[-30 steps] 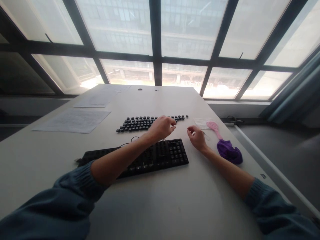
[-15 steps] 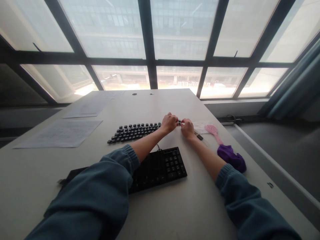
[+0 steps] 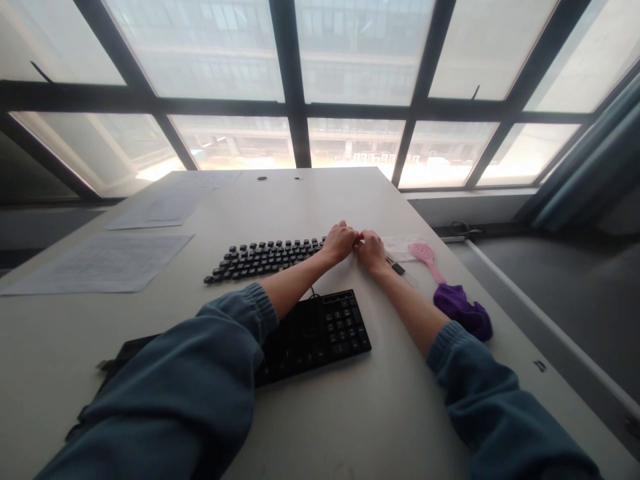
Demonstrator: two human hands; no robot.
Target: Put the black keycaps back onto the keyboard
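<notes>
At the white table (image 3: 400, 413), below the windows (image 3: 350, 53), I logged the black kbd (image 3: 345, 320) nearest the wearer, its L. part hidden under the L. sleeve (image 3: 200, 380). Black keycaps (image 3: 260, 260) lay in rows just beyond, their R. end partly behind the L. hand (image 3: 341, 241). That hand and the R. hand (image 3: 371, 250) met near that end, fingers bent inward, tips touching or nearly so. Grip: I couldn't tell whether either held anything; the contact pt. was too small and partly hidden. In my judgement, good handling there called for short fingertip moves, light pressure and steady wrists, w/ the L. forearm lifted so it didn't brush the rows or drag on the kbd.

Re edges: the table's far edge was well beyond the hands; its R. edge ran closer, past the purple cloth (image 3: 463, 310). Paper sheets (image 3: 100, 263) lay far L. Approx. room for withdrawal, as I judged it, was back toward the wearer, between the forearms. Outward R. moves risked catching the clear plastic (image 3: 397, 248), pink brush-like item (image 3: 423, 253) and small black piece (image 3: 399, 269) beside the R. wrist.
</notes>
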